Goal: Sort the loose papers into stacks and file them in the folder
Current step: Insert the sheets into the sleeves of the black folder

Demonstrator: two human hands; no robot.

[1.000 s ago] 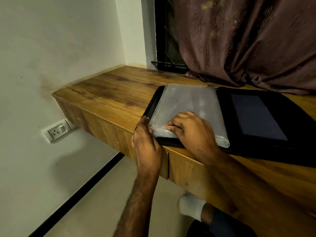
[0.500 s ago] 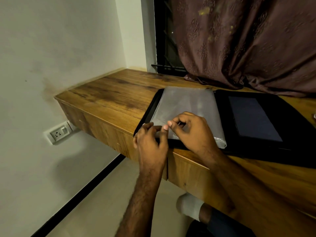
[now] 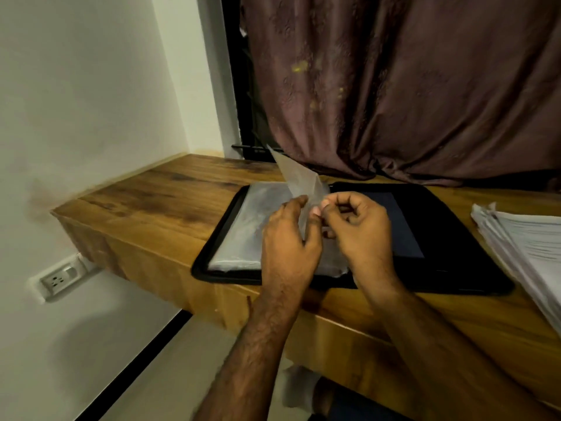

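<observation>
Clear plastic, one sleeve (image 3: 299,179) of the folder, stands lifted off the rest of the sleeves (image 3: 258,220), pinched at its near corner between my two hands. My left hand (image 3: 288,241) grips it from the left, thumb and fingers curled on the sheet; my right hand (image 3: 358,229) pinches the same corner with thumb and forefinger, the other fingers curled in. The black folder (image 3: 455,278) lies open flat on the wooden desk (image 3: 170,202), at its front edge. The stack of loose papers (image 3: 528,250) rests on the desk just right of the folder.
</observation>
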